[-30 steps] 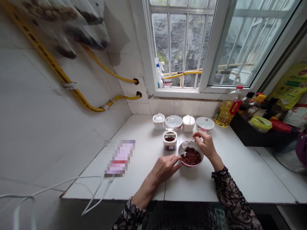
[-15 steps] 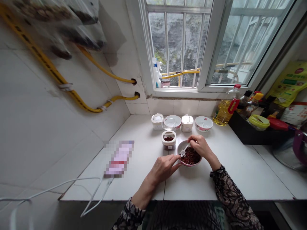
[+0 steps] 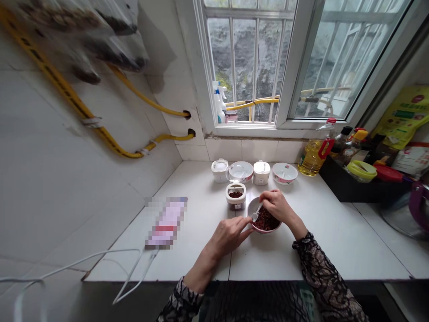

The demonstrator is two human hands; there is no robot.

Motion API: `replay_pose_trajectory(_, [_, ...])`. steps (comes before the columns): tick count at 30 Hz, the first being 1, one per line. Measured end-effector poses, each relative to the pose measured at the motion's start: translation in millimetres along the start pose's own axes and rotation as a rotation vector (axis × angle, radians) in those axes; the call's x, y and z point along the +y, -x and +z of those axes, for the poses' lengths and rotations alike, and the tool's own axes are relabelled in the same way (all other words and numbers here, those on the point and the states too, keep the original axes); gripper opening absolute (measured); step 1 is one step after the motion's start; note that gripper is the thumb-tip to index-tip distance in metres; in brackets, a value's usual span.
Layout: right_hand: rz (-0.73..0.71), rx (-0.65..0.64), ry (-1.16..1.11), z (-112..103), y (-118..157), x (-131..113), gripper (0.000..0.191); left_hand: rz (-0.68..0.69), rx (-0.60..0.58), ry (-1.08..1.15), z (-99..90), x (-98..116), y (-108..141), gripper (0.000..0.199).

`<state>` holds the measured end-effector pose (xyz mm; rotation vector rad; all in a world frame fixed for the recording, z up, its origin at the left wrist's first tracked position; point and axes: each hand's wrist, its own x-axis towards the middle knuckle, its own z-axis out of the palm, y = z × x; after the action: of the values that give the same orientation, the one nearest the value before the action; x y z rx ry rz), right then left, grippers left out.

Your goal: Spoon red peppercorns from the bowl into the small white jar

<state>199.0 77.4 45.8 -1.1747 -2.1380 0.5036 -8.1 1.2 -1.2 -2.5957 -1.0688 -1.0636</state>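
Note:
Dark red dried bits, too small to name for sure, fill much of the bowl (image 3: 250, 206), a pink-patterned one on the counter. My left hand (image 3: 228, 233) grips the bowl's left rim, thumb low on the outside and fingers near the top edge. A small white spoon (image 3: 256, 215) is pinched in my right hand (image 3: 277, 206), its scoop down inside the bowl by the left wall, close to my left fingertips. Just behind and left stands a white-rimmed jar (image 3: 236, 202) with its clear lid up, holding similar dark red bits.
Two lidded white jars (image 3: 220, 172) and two floral bowls (image 3: 284, 174) line the back wall. An oil bottle (image 3: 311, 158) and a black condiment box (image 3: 342, 190) stand right. A blurred-out pink device (image 3: 166, 222) with a white cable lies left.
My right hand has shifted slightly left over the bowl, and the spoon stands a bit steeper. My left hand and the bowl have stayed in place.

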Motion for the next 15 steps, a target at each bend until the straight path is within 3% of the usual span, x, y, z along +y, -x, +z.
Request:
replay_pose_trajectory(9, [0.268, 0.034, -0.369, -9.0, -2.4, 7.8, 0.019, 0.002, 0.011, 0.006, -1.6, 0.8, -1.4, 0.025])
replay_pose_trajectory(11, [0.243, 0.055, -0.303, -10.0, -2.3, 7.7, 0.020, -0.001, 0.001, 0.008, -1.8, 0.6, -1.2, 0.024])
replay_pose_trajectory(15, [0.055, 0.076, -0.049, -5.2, -0.3, 2.3, 0.021, -0.002, -0.007, 0.006, -2.0, 0.3, -0.8, 0.024])
